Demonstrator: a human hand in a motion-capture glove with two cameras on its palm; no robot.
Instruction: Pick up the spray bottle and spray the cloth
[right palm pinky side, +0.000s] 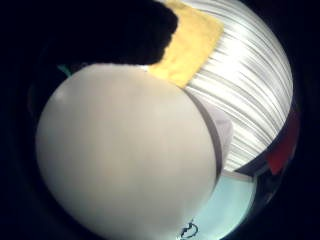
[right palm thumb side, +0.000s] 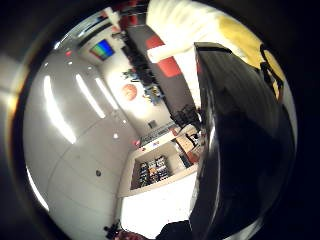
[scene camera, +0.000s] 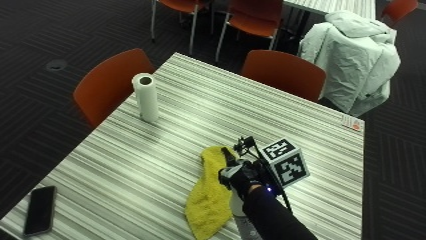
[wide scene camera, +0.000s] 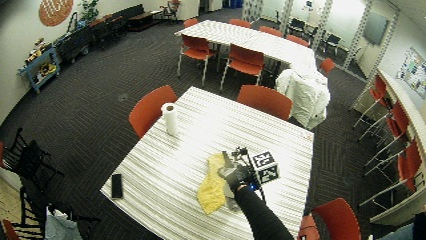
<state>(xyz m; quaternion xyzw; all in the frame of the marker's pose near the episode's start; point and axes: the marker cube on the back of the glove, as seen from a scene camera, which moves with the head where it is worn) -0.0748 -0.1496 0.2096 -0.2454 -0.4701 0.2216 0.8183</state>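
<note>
In the outside view my gloved right hand grips the spray bottle upright at the table's near right. The bottle's black spray head points toward the yellow cloth, which lies crumpled on the striped table just left of the hand. The little finger side palm view is mostly filled by the bottle's white body, with the yellow cloth on the table beyond it. The black spray head stands close in the thumb side palm view. The wide outside view shows the hand beside the cloth.
A paper towel roll stands near the table's left edge. A black phone lies at the near left corner. Orange chairs stand at the left and far sides. A pale jacket hangs over a chair behind.
</note>
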